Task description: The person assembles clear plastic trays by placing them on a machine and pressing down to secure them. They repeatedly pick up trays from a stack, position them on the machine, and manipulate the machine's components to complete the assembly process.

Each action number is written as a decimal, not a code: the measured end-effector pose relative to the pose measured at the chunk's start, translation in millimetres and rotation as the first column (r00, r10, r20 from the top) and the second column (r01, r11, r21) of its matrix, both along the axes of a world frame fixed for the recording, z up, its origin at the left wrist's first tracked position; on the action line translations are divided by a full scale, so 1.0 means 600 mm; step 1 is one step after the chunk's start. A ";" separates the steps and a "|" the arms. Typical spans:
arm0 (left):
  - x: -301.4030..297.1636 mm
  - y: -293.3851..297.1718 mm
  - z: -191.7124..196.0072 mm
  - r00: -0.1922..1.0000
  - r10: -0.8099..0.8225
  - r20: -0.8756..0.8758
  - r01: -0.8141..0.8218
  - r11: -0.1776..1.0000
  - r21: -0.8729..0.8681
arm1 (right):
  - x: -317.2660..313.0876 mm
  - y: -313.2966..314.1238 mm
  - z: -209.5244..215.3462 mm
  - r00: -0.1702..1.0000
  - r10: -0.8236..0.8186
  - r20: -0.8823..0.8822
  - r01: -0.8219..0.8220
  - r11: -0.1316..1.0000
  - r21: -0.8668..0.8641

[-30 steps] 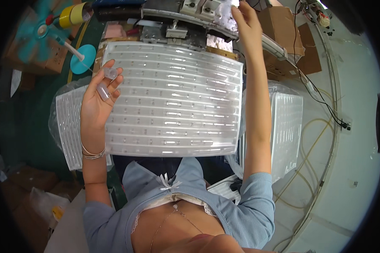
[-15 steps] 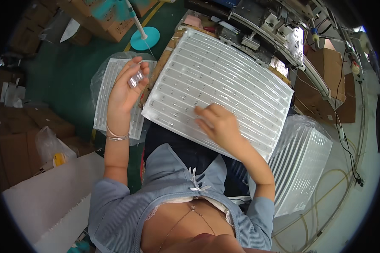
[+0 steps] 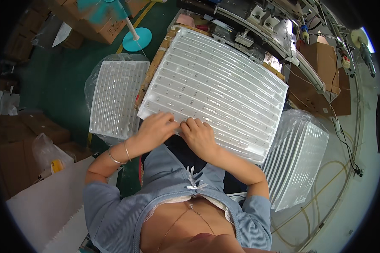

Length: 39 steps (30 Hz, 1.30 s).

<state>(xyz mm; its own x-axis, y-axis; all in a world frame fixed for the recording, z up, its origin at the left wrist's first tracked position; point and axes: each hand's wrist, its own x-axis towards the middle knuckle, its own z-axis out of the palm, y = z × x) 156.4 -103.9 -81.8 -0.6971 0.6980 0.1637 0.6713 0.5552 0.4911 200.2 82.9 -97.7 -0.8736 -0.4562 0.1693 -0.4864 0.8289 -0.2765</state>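
Observation:
A large white ribbed tray [image 3: 215,90] lies tilted in front of me, its long rows filled with small clear pieces. At its near left edge my left hand [image 3: 158,130] and my right hand [image 3: 199,138] come close together over the lowest rows. The left hand's fingers are curled; what they hold is hidden. My right hand's fingertips are pinched down at the tray's edge, and anything between them is too small to make out. A second tray [image 3: 118,99] of the same kind sits in clear plastic wrap at the left.
Several stacked white trays [image 3: 297,164] stand at the right in a plastic bag. Beyond the large tray is a metal machine [image 3: 245,40]. A turquoise fan base [image 3: 137,39] stands on the green floor. Cardboard boxes [image 3: 25,143] fill the left; hoses and cables hang at right.
My left hand, which was raised at the left holding clear pieces, has come down to the tray's near edge. My right hand has shifted left and down beside it.

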 end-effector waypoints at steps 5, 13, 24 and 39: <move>0.005 -0.011 -0.016 0.991 -0.034 -0.132 0.022 0.996 -0.091 | -0.010 0.009 0.018 0.996 0.041 0.080 -0.030 0.990 -0.140; -0.032 -0.018 0.047 0.999 0.038 0.010 -0.037 0.998 -0.046 | -0.113 0.080 0.095 0.925 -0.117 0.361 0.363 0.550 -0.752; -0.378 0.391 0.198 0.859 0.243 -0.451 -0.021 0.896 0.443 | -0.176 0.336 0.175 0.827 -0.492 0.271 0.387 0.150 -0.910; -0.358 0.328 0.201 0.951 0.214 -0.222 -0.029 0.780 0.626 | -0.440 0.324 0.211 0.538 -0.512 -0.670 0.432 0.850 -0.302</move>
<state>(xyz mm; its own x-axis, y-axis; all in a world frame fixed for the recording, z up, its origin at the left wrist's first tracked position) -58.6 93.2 38.6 -0.6332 0.2986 0.7140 0.7731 0.2876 0.5653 -63.5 277.3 28.8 -0.5450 0.0378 0.8376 -0.1035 0.9883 -0.1119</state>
